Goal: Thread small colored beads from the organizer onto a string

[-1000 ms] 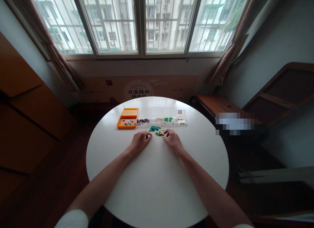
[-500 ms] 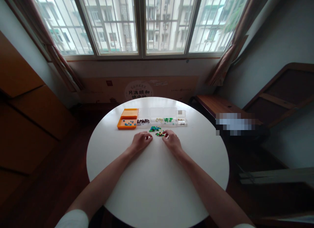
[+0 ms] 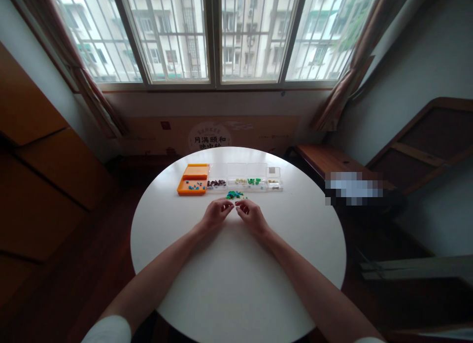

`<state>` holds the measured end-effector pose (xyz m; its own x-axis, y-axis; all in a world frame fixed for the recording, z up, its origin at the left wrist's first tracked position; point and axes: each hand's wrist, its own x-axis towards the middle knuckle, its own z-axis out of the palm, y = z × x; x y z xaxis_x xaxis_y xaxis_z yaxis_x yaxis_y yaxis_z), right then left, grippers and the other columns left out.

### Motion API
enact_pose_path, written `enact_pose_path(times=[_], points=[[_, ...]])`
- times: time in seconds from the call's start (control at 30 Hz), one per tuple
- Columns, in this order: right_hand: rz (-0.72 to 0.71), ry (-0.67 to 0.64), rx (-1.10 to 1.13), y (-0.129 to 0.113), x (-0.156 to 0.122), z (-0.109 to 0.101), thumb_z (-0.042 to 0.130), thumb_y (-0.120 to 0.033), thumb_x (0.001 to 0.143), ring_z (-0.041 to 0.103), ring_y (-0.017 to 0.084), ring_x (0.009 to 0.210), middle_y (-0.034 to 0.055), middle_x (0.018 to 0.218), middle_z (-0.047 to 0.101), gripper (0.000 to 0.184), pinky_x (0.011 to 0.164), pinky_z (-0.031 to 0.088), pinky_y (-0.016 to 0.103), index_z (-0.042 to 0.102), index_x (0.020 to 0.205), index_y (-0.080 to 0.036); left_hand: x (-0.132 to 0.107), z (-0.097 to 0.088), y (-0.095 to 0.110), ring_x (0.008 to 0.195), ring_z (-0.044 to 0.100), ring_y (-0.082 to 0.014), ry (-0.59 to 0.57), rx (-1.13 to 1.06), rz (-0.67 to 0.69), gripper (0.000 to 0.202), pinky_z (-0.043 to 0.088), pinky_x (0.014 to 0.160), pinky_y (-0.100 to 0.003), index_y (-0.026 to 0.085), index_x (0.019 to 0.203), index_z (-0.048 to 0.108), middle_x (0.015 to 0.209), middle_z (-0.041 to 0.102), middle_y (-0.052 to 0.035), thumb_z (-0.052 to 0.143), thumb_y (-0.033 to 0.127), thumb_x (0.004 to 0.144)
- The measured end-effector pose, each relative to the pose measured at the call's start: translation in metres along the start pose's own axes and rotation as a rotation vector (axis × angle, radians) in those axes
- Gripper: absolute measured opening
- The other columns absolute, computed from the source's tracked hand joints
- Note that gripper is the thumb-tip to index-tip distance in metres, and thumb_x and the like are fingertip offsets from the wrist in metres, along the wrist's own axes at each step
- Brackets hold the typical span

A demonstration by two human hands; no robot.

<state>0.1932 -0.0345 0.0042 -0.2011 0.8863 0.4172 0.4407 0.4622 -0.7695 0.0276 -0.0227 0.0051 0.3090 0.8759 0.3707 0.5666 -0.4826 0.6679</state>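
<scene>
My left hand [image 3: 216,212] and my right hand [image 3: 253,215] rest low over the white table, fingertips almost meeting. The fingers of both hands are bent into a pinch, and whatever lies in them is too small to make out. Just beyond the fingertips is a pile of tiny green and blue building bricks [image 3: 235,194], partly covered by the fingers. Behind it stands a clear compartment box [image 3: 226,187] with dark brown, cream and green pieces sorted in separate compartments. At its left, an orange box [image 3: 191,191] holds several small blue pieces.
The round white table [image 3: 236,284] fills the middle. A wooden bench [image 3: 328,155] is at the right, with a blurred-out pale patch on it. A printed cardboard panel [image 3: 148,131] stands below the barred window.
Both hands have moved inward until the fingertips nearly meet. The small mixed cluster of pieces seen between them before is now mostly hidden. The boxes stay in place.
</scene>
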Motion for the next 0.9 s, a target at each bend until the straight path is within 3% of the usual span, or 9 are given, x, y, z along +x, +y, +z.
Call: enact_pose_path(times=[0.33,0.9], points=[[-0.028,0.017,0.017,-0.0012,0.0009,-0.0035,0.055,-0.024,0.079,0.049,0.009,0.056,0.0007,0.071,0.054,0.012,0.058,0.043,0.022,0.063,0.078,-0.016,0.0012,0.0059,-0.0034,0.056,0.044,-0.0076,0.003,-0.25,-0.004,0.029,0.037,0.052,-0.019,0.011,0.078,0.067,0.07,0.061,-0.0041,0.054,0.037,0.081],[-0.016,0.018,0.024,0.0015,0.0008,-0.0012,0.055,-0.02,0.078,0.049,0.01,0.056,0.0005,0.068,0.054,0.01,0.056,0.042,0.022,0.064,0.075,-0.015,0.0012,0.0042,-0.001,0.053,0.043,-0.0067,0.039,-0.256,0.018,0.018,0.036,0.05,-0.018,0.012,0.08,0.068,0.063,0.054,-0.0009,0.058,0.027,0.077]])
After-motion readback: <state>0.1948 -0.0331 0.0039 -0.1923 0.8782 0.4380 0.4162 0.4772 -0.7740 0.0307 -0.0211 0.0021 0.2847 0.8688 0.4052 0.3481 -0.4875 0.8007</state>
